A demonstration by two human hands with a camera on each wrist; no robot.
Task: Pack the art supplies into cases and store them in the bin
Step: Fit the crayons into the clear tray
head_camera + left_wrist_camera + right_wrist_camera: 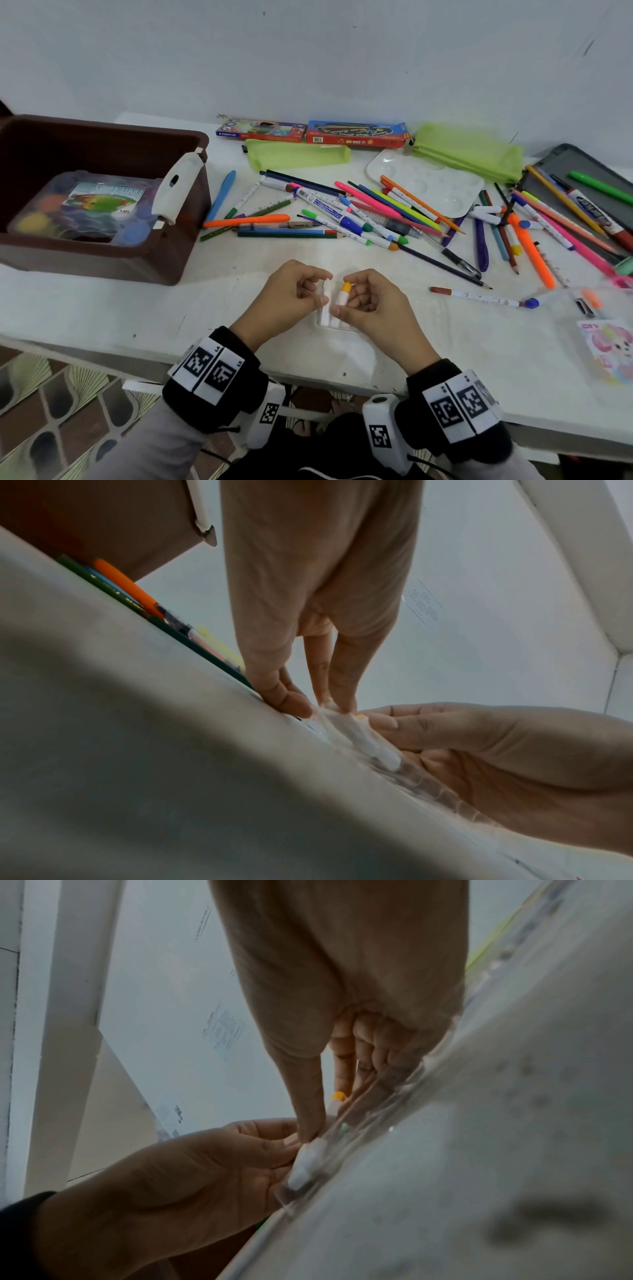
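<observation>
Bin (191, 192) dark brown, pouches (469, 150) lime green, palette (442, 202) white, marker (343, 293) white with orange cap.

Home craft corner, white table (102, 308) against plain wall, patterned floor tiles (51, 411)

At a white table (239, 308), the left hand (291, 294) pinches a white marker (324, 301) while the right hand (373, 301) grips an orange-capped marker (343, 293) just beside it; loose pens (342, 212) lie beyond both hands (brown bin (102, 260) beyond the left).
</observation>
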